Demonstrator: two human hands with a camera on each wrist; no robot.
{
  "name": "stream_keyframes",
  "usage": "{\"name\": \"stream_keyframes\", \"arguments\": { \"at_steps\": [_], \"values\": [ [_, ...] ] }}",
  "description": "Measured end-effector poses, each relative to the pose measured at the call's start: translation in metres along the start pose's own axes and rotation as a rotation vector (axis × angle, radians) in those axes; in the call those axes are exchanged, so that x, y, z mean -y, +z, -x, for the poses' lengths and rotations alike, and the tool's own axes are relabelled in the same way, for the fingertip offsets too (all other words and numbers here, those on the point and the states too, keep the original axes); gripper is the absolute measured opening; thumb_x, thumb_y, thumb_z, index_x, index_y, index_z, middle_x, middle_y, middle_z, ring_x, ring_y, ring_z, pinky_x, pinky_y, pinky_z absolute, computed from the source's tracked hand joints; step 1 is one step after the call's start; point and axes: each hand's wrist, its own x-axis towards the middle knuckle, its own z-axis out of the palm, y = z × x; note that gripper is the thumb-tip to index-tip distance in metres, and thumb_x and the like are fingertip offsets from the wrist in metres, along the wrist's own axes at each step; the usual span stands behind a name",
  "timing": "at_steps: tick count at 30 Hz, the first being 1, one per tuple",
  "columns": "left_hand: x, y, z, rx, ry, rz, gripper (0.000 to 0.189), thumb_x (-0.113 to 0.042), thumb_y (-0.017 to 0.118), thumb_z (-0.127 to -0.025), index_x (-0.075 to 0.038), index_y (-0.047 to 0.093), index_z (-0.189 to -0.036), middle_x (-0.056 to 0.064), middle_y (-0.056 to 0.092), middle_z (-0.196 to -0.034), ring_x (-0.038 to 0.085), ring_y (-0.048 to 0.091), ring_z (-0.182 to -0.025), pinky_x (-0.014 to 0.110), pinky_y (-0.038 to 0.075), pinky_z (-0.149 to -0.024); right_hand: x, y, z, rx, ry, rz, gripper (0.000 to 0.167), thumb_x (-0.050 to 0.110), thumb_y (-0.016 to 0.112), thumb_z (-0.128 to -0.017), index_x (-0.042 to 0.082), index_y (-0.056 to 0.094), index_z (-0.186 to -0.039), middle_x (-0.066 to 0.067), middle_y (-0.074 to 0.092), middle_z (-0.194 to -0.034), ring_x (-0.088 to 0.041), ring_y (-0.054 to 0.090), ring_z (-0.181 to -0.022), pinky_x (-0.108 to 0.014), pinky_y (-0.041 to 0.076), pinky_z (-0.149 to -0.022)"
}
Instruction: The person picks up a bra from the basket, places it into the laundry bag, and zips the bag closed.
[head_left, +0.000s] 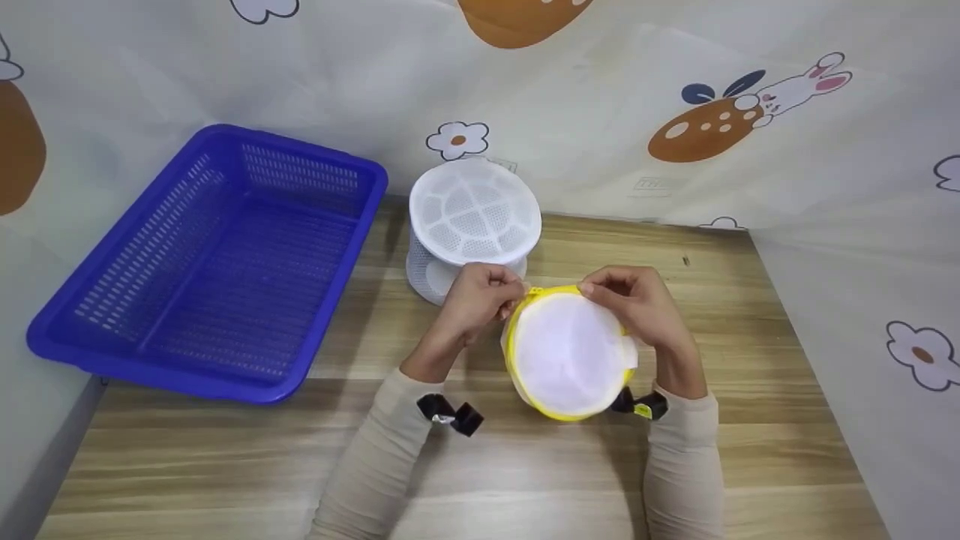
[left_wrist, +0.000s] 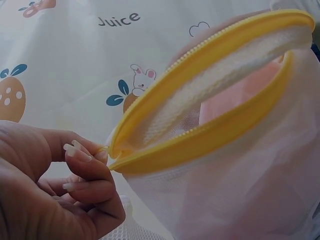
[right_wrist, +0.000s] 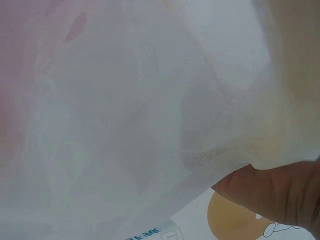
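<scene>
A white round mesh laundry bag [head_left: 570, 356] with a yellow zipper is held up over the table. My left hand [head_left: 480, 304] pinches the zipper's end at the bag's upper left edge. In the left wrist view the yellow zipper [left_wrist: 200, 145] gapes, and something pink [left_wrist: 240, 95] shows inside. At the upper right of the rim my right hand [head_left: 641, 307] pinches the edge. Its thumb [right_wrist: 270, 192] lies against the white fabric in the right wrist view, where the other fingers are hidden.
Behind the left hand stands a white mesh cylinder [head_left: 476, 214] with a tilted round top. A large blue plastic basket [head_left: 330, 300] sits on the left of the wooden table [head_left: 750, 450]. Printed cloth [head_left: 585, 112] covers the walls behind and beside it.
</scene>
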Motion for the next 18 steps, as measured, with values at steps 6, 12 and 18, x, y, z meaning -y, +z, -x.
{"name": "stream_keyframes", "arguments": {
  "at_steps": [6,12,18],
  "values": [
    [0.0,0.0001,-0.0002,0.003,-0.008,0.013,0.015,0.008,0.057,-0.083,0.004,0.058,-0.068,0.002,0.046,-0.052,0.007,0.041,-0.044,0.017,0.029,-0.04,0.0012,-0.0001,0.0008,-0.002,-0.002,0.006,0.012,0.01,0.068,-0.089,-0.002,0.072,-0.089,-0.015,0.067,-0.081,-0.019,0.06,-0.064,-0.026,0.05,-0.053],
    [-0.0008,-0.0016,0.0009,-0.011,-0.005,0.018,0.015,0.008,0.058,-0.083,0.004,0.059,-0.068,0.003,0.046,-0.052,0.008,0.041,-0.045,0.017,0.03,-0.041,-0.0015,-0.0024,0.0009,-0.019,0.004,-0.017,0.011,0.006,0.067,-0.089,-0.004,0.071,-0.089,-0.016,0.067,-0.082,-0.019,0.061,-0.064,-0.027,0.051,-0.053],
    [-0.0002,-0.0025,0.0005,0.011,0.01,0.026,0.02,0.007,0.057,-0.083,0.001,0.056,-0.064,0.002,0.044,-0.05,0.007,0.038,-0.043,0.018,0.026,-0.04,-0.0024,-0.0031,0.001,-0.019,-0.004,-0.025,0.011,0.006,0.067,-0.089,-0.004,0.072,-0.089,-0.015,0.067,-0.083,-0.018,0.061,-0.065,-0.026,0.051,-0.054]
  ]
}}
